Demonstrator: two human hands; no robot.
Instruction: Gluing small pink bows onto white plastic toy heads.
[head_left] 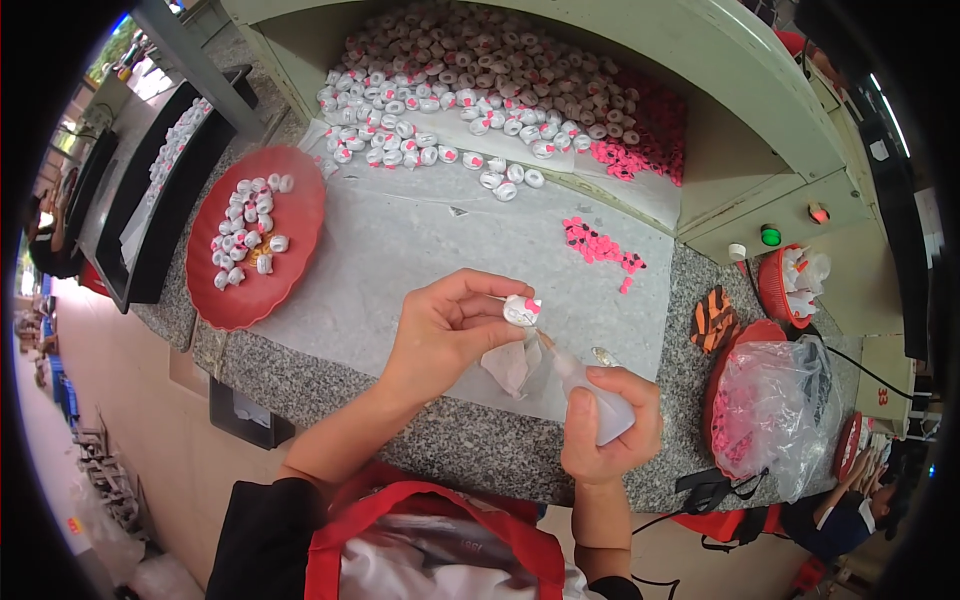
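Note:
Between the thumb and fingers of my left hand [440, 335] is a small white cat-head piece [521, 310] with a pink bow on it. My right hand [615, 430] is wrapped round a translucent squeeze bottle [598, 400], whose thin nozzle points up at the white piece. Whether the tip touches the piece I cannot tell. Below the two hands a crumpled white cloth or tissue [512, 366] lies on the white sheet [400, 240]. Flat pink bows [600, 244] are spread in a small patch beyond my right hand.
A red scalloped plate [300, 240] of white pieces stands at left. Heaped white pieces [480, 60] and pink bows [640, 160] fill the cabinet. At right are a plastic-bag-covered red tray [722, 400], a red basket [772, 290] and a tiger-striped cloth [713, 320]. Another person [850, 505] sits further right.

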